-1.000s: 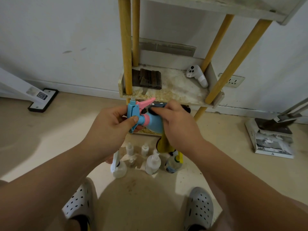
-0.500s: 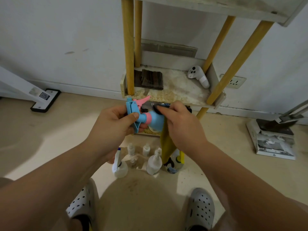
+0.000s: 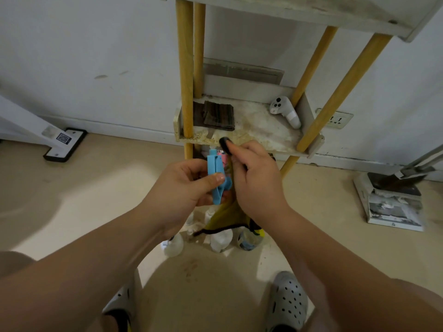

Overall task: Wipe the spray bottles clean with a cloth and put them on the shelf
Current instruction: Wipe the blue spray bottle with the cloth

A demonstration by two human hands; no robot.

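As hands [image 3: 182, 188] grip sprayer [image 3: 217, 178], no legible label

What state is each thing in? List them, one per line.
Blue spray bottle: held off the floor, gripped at its head by the left hand.
Yellow cloth: gripped by the right hand, hanging down against the bottle.
Clear bottles: standing on the floor, untouched.
Dark folded cloth: lying flat on the shelf.
White controller: lying on the shelf.
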